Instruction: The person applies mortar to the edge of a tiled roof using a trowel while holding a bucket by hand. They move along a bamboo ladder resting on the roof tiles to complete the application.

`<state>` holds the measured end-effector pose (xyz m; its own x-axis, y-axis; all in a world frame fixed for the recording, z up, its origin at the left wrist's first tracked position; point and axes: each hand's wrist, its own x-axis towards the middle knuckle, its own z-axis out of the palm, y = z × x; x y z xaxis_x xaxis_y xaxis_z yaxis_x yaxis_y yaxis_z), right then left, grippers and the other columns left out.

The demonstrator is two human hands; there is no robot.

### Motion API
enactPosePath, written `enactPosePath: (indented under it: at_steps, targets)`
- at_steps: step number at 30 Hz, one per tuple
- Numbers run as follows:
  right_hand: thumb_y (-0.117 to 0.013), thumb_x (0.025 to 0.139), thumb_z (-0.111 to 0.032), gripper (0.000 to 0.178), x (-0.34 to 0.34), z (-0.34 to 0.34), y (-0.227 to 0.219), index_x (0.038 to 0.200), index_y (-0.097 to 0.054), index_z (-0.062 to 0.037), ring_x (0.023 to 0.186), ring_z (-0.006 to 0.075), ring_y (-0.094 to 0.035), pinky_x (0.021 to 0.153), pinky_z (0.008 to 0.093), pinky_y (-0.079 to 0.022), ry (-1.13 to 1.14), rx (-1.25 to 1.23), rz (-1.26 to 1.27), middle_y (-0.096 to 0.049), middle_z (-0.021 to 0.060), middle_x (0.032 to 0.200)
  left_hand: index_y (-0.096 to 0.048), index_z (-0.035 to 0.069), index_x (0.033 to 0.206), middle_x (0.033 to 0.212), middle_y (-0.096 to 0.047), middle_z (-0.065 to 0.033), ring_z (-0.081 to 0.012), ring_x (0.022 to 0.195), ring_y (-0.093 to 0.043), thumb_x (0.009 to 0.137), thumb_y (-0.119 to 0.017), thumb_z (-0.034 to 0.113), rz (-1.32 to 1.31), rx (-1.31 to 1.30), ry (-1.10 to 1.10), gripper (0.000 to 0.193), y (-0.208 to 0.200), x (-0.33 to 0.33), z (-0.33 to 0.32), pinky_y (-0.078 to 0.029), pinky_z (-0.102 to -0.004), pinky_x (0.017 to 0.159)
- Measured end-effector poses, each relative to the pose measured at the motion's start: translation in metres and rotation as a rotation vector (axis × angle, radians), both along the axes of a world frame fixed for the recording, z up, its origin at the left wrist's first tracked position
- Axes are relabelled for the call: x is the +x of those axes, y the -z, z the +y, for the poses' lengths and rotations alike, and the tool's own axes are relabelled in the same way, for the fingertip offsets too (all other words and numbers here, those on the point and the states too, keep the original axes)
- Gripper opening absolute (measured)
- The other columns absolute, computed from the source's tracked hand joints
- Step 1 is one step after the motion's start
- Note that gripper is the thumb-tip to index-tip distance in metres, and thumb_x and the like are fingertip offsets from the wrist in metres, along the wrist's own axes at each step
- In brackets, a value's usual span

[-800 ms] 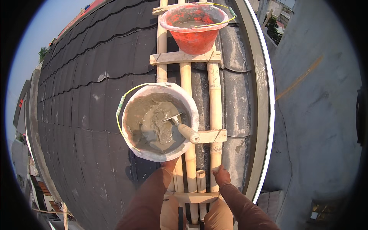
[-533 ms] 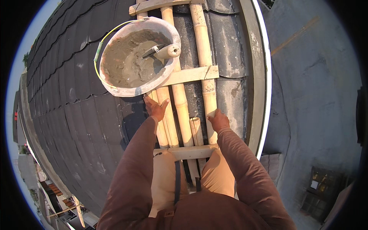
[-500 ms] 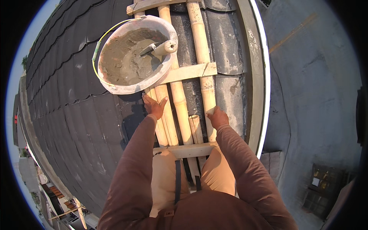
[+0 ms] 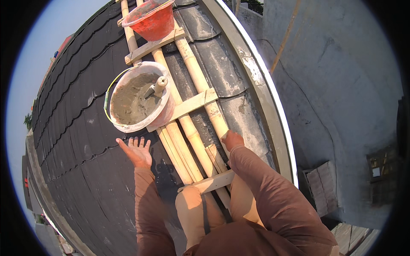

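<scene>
My left hand point(image 4: 137, 153) is raised over the dark roof tiles, palm up and fingers spread, holding nothing. Just beyond its fingertips stands a whitish bucket point(image 4: 165, 109) of wet grey mortar point(image 4: 126, 102). A trowel point(image 4: 160, 84) rests in the mortar, its pale handle leaning toward the bucket's right rim. My right hand point(image 4: 233, 140) is closed around the right bamboo pole point(image 4: 194, 72) of a ladder laid on the roof. Its thumb side shows; the fingertips are hidden. The bucket sits against a wooden crosspiece point(image 4: 196, 103). My knees are at a nearer crosspiece point(image 4: 213, 182).
Farther up the ladder stands a red bucket point(image 4: 156, 26). Dark tiles point(image 4: 85, 141) slope off to the left. On the right, a cement ridge point(image 4: 252, 85) with a white edge borders a drop beside a grey wall point(image 4: 333, 85).
My left hand has come off the bamboo and moved left, turning palm up. My right hand still grips the right pole. The view has shifted, bringing the red bucket into sight.
</scene>
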<state>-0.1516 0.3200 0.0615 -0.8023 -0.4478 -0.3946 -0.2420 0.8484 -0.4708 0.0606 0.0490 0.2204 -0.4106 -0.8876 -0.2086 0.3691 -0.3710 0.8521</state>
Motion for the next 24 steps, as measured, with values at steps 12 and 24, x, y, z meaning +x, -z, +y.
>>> enactPosePath:
  at_steps: [12, 24]
  targets:
    - [-0.065, 0.094, -0.036, 0.054, 0.011, -0.018, -0.005, 0.132, -0.052, -0.0009, 0.12, 0.0322, -0.057, 0.1, 0.0448, -0.044, 0.16, -0.142, 0.295, -0.06, 0.0171, 0.127, -0.041, -0.001, 0.138, 0.137, -0.051, -0.019, -0.0411, 0.127, -0.049, 0.09, -0.061, 0.005, 0.093, 0.198, 0.283, 0.052, -0.052, -0.047, -0.049, -0.047, -0.0647, 0.103]
    - [-0.039, 0.106, -0.048, 0.045, -0.081, -0.188, -0.209, 0.115, -0.058, -0.0085, 0.091, 0.0162, -0.061, 0.081, 0.0338, -0.05, 0.123, -1.175, -0.874, -0.062, 0.0048, 0.104, -0.049, 0.002, 0.139, 0.141, -0.054, -0.017, -0.0326, 0.128, -0.053, 0.099, -0.055, 0.037, 0.187, 0.027, 0.263, 0.054, -0.06, -0.018, -0.131, -0.039, -0.0485, 0.112]
